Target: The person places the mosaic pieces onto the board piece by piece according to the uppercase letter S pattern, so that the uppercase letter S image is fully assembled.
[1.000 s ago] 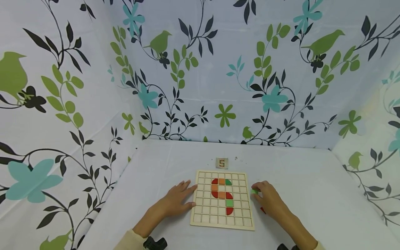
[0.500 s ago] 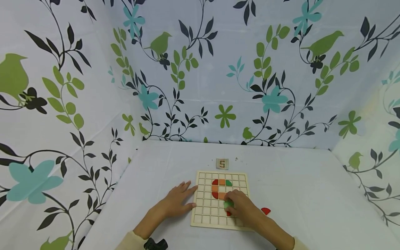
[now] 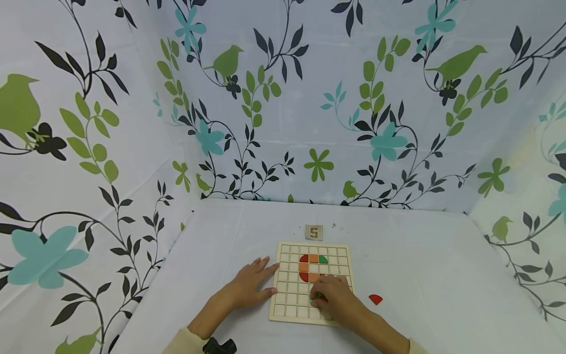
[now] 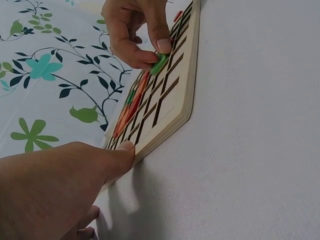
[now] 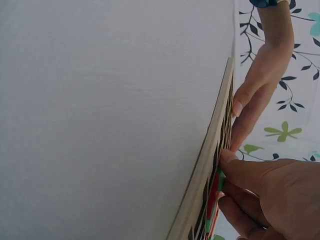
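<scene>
A wooden grid board lies on the table, with red, orange and green tiles forming a curved figure in its cells. My right hand is over the board's lower middle and hides part of that figure. Between its thumb and finger it pinches a green tile, held tilted at the grid in the left wrist view. The exact shape of this tile is hard to tell. My left hand rests at the board's left edge, fingers spread, its thumb touching the rim.
A loose red quarter-round tile lies on the white tabletop right of the board. Behind the board is a small card with an S-like figure. Patterned cloth hangs at the back and sides.
My right hand has carried the green tile from beside the board leftward onto the grid, uncovering the loose red tile. The left hand has stayed at the board's edge.
</scene>
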The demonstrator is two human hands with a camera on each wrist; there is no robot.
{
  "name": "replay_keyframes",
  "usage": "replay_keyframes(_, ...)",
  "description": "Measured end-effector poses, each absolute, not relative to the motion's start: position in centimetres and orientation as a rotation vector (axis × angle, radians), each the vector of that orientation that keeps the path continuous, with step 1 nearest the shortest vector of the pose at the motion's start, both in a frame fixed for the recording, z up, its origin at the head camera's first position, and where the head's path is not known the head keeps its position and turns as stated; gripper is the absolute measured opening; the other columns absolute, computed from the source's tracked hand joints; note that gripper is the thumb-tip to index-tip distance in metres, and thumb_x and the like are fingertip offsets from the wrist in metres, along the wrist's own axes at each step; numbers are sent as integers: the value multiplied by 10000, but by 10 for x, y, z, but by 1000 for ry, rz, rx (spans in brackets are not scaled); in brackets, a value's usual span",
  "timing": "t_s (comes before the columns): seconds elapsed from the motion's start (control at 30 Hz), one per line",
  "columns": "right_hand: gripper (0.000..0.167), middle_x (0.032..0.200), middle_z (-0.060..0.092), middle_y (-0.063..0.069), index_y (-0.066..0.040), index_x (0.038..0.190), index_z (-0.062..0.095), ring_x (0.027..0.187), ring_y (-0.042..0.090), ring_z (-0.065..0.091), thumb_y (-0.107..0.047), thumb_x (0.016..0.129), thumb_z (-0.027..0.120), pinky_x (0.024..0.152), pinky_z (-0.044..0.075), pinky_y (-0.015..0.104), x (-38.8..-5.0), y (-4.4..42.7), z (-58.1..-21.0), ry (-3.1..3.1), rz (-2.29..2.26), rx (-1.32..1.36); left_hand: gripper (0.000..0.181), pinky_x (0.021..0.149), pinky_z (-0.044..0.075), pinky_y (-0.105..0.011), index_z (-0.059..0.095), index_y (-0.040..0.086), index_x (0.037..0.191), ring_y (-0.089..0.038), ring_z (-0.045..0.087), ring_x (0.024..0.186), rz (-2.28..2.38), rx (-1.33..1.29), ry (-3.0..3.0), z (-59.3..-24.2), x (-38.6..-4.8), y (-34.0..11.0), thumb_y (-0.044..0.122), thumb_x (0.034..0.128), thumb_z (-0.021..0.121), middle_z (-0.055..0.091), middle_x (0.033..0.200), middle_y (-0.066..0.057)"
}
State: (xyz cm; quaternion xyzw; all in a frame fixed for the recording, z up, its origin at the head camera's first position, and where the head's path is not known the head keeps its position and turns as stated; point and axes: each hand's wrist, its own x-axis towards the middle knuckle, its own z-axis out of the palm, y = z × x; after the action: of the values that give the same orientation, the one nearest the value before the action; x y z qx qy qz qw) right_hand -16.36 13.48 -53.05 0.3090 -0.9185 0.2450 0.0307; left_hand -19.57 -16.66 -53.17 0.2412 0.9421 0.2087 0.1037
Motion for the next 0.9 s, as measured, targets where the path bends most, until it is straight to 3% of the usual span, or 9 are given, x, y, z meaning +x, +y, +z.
replay_keyframes(0.37, 130, 938, 641, -152, -237, 918, 753, 895, 24, 531, -230, 877, 877, 806, 337, 352, -156, 136, -533, -2762, 688, 953, 690, 1243, 237, -687, 408, 183, 1638, -473, 245, 1585, 606, 716, 2789, -531, -194, -166, 481, 1052, 617, 291, 1716, -204)
replay_keyframes(0.9, 154, 950, 644, -152, -231, 935, 741, 936, 55, 561, -250, 877, 883, 821, 354, 369, -154, 137, -536, -2731, 605, 946, 698, 1248, 226, -686, 401, 189, 1642, -463, 236, 1591, 608, 704, 2781, -531, -194, -166, 487, 1049, 617, 283, 1721, -194)
